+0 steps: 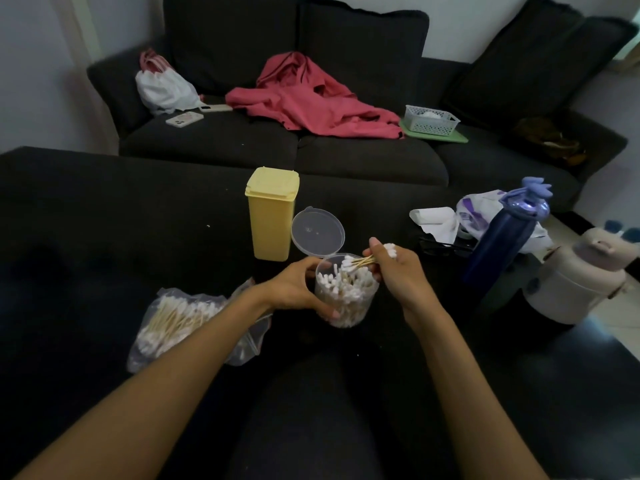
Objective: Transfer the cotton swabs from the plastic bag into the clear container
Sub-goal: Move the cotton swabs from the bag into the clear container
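Note:
A round clear container (349,303) stands on the dark surface in front of me, packed with upright cotton swabs, its hinged lid (318,231) flipped up behind it. My left hand (298,289) wraps around the container's left side. My right hand (394,268) hovers at its right rim, pinching a small bunch of cotton swabs (363,260) held sideways over the opening. To the left lies the clear plastic bag (180,323) with many wooden-stick swabs inside; my left forearm crosses over part of it.
A tall yellow lidded box (272,213) stands just behind the container. On the right are a dark blue bottle (502,244), crumpled white paper (436,218), and a pale jug (581,282). The sofa behind holds a red garment (311,98) and a white basket (431,118).

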Available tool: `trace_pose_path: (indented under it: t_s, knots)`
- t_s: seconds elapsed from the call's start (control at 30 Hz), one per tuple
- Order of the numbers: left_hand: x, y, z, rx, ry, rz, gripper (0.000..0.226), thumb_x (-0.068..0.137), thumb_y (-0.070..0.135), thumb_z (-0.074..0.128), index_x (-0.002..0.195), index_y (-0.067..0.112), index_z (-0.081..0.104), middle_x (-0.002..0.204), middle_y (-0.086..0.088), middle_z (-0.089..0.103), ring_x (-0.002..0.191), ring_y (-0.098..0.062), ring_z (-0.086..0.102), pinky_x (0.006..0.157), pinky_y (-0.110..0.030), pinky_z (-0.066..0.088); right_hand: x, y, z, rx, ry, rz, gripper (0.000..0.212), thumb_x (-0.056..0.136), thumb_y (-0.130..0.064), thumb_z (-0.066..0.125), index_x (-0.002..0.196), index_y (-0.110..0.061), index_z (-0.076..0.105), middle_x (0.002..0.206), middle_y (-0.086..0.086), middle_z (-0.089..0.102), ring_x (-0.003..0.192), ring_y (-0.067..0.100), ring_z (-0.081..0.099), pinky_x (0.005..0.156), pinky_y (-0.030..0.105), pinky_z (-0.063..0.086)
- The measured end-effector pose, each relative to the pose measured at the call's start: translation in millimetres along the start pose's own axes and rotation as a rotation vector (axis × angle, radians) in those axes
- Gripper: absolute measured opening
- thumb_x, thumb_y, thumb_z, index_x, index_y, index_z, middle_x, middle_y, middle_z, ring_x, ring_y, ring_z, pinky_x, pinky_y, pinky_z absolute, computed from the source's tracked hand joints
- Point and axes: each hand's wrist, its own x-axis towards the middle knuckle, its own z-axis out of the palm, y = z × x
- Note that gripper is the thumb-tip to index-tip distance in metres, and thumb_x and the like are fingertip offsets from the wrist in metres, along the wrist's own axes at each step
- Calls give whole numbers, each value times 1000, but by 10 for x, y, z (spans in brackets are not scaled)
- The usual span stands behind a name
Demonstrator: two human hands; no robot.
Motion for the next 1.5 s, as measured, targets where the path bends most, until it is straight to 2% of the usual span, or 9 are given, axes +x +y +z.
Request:
trace_pose_path:
  t_s: [0.1,0.23,0.47,0.57,0.7,0.9,1.13,1.3,1.5]
  knots:
    - [-52,-22,124,-49,89,64,82,59,7,86,127,19,42,117,12,57,113,-5,54,82,-13,46,11,7,10,-3,-8,11,28,97,-32,45,96,-11,63,80,-1,63,72,6,59,56,18,39]
    - [-170,-90,371,32,348,175,91,50,32,91,126,32,42,120,17,58,115,-1,54,98,-35,49,17,5,43,-50,10,14,30,96,-35,47,99,-10,63,87,5,67,78,14,65,58,20,47]
    - [-327,16,609,149,627,236,91,55,42,86,131,34,37,128,11,53,117,-9,52,94,-38,50,-91,0,166,-371,131,-318,26,95,-42,46,88,-20,58,87,0,66,86,16,66,82,36,53]
    - [-353,94,647,125,671,233,88,60,41,84,134,31,37,130,8,52,120,-10,49,97,-31,44,-103,50,267,-509,121,-319,34,92,-47,44,104,-18,59,102,3,65,99,19,62,93,40,48]
    - [-332,155,637,111,699,205,80,67,38,80,134,30,37,132,5,50,123,-11,47,97,-29,40,-147,58,319,-646,119,-393,42,96,-45,35,114,-16,60,108,4,63,102,17,56,95,29,36]
    - [-305,218,557,113,719,187,71,73,37,76,132,31,37,128,4,54,119,-14,51,98,-33,43,-219,-41,245,-967,-6,-509,33,99,-28,28,123,-17,47,127,7,48,122,22,38,101,38,28]
    - [-339,135,458,64,650,190,87,57,43,85,131,33,39,129,6,55,118,-13,53,97,-36,47,-169,18,184,-784,16,-585,23,94,-36,48,106,-28,66,114,-6,62,110,10,44,84,26,20]
    - [-305,98,391,7,572,186,84,56,36,87,127,32,42,123,9,57,112,-10,55,94,-31,46,-168,119,181,-555,-50,-605,32,94,-30,53,125,-23,55,126,-2,55,111,0,44,104,32,38]
    - [-211,37,312,-22,496,168,73,64,29,84,125,29,44,125,7,57,111,-7,53,99,-36,47,-248,270,179,-768,-197,-646,44,102,-29,31,145,-21,31,152,-5,33,136,-4,19,112,17,8]
